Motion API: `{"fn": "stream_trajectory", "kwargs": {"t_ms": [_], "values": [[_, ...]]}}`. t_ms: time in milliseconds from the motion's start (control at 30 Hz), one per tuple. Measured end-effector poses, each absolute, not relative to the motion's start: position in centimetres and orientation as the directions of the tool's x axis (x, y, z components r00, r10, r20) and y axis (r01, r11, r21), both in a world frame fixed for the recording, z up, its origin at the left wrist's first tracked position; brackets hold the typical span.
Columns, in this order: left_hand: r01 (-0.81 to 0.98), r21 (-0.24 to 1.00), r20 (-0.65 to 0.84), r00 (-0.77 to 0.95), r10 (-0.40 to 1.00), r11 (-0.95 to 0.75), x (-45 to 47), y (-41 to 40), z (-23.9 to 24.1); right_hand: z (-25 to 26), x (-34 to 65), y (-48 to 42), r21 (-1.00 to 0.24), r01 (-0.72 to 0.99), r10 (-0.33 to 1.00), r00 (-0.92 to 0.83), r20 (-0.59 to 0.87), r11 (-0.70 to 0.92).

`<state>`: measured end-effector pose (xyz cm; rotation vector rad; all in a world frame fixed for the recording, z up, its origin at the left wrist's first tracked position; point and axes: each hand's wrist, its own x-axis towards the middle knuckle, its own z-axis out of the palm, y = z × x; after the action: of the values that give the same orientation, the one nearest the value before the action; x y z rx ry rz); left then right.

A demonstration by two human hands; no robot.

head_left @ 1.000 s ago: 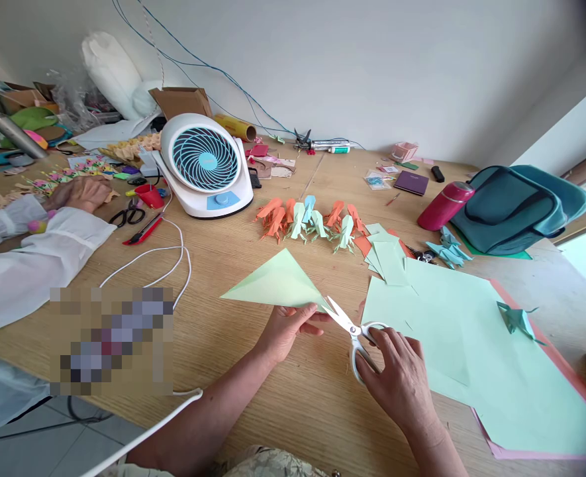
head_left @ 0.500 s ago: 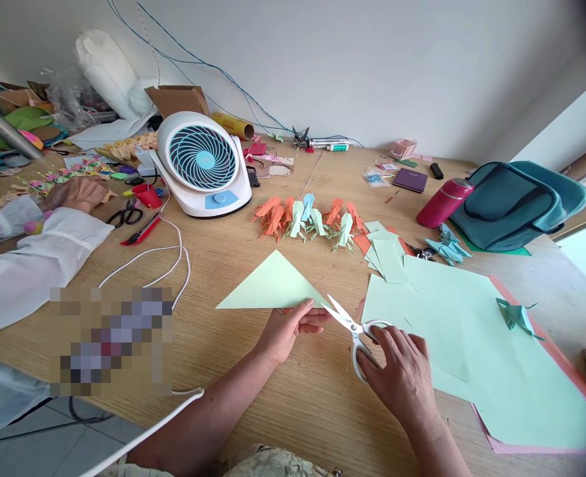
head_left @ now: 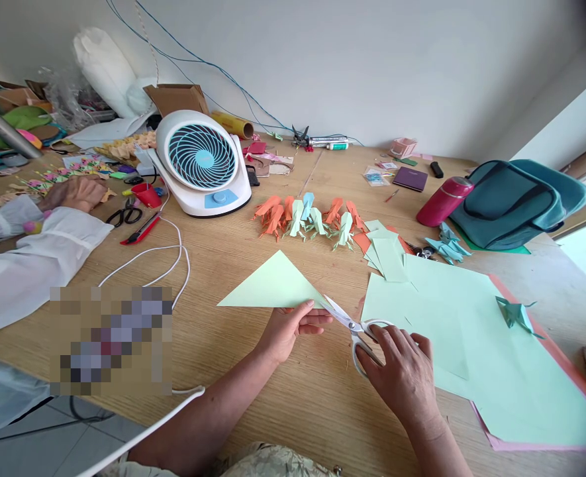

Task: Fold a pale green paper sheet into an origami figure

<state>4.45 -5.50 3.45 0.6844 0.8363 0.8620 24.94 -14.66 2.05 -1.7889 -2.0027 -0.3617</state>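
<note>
My left hand pinches a pale green paper triangle near its right corner, thumb on top and fingers beneath. White-handled scissors are in my right hand, its fingers through the loops. The blades point up and left, nearly together, with their tips at the triangle's right corner. Behind the triangle stands a group of small folded paper figures in orange, pale green and blue. Large pale green sheets lie to the right of the scissors, and cut pale green pieces lie above them.
A white fan stands at the back left. A co-worker's hands and white sleeves are at the far left, near black scissors and a red cutter. A pink bottle and a teal bag stand at the right.
The scissor blades have closed from apart to nearly together at the paper's right corner. The triangle has shifted very slightly to the right; my left hand keeps its hold.
</note>
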Motion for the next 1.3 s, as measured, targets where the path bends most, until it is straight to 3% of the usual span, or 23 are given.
{"fn": "stream_trajectory", "kwargs": {"t_ms": [433,1300], "values": [[-0.355,0.787,-0.388,0.353,0.852,0.505,4.62,-5.59,3.44,2.53,24.74,-14.67,-0.05,0.993,0.865,-0.071,0.497,0.11],[-0.364,0.786,-0.387,0.341,0.856,0.5,4.59,-5.6,3.79,2.18,25.13,-14.91,-0.12,0.981,0.888,-0.082,0.453,0.152]]}}
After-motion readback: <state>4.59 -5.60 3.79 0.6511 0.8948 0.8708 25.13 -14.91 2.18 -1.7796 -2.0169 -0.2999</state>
